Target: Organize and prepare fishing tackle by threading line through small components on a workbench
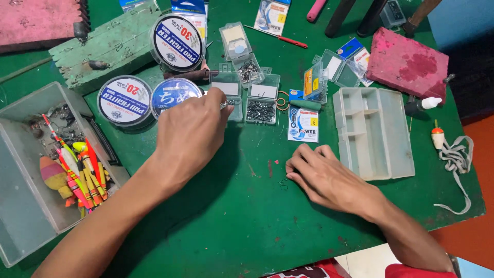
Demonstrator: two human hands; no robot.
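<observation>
A worn green table (242,226) fills the view, with orange floor (476,206) and perhaps a blue wall (458,18) beyond.

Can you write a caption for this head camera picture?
Left hand reaches small hook boxes; right hand rests on green table.
</observation>
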